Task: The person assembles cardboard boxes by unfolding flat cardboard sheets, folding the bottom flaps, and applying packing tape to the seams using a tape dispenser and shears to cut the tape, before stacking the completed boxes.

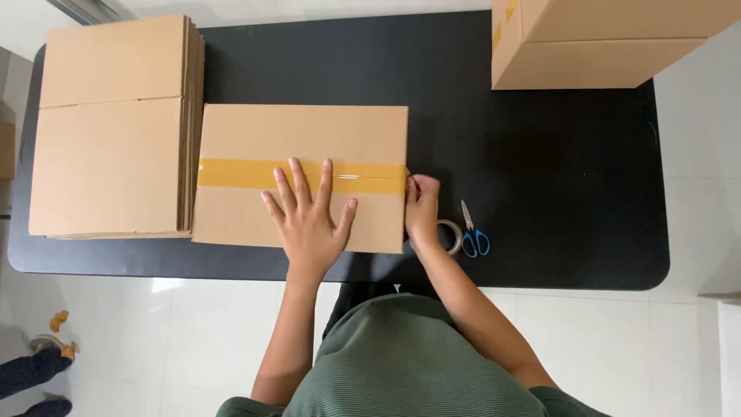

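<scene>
Sealing step in hand, by the look of it. Left hand spread flat, fingers released, pressing the cardboard box at mid-table, fingertips on the brown tape strip. Right hand pinching the tape's end at the box's right edge — tape roll just beside the wrist. Next, probably: cutting the strip free (blue-handled scissors near) — calling for steady tension.

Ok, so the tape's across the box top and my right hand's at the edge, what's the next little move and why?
Probably press the tape end down over the right edge of the box. The tape strip already runs the full width of the top, your left hand lies flat on it, and your right hand sits at the edge where the strip ends. The tape roll and scissors lie just beside it.
</scene>
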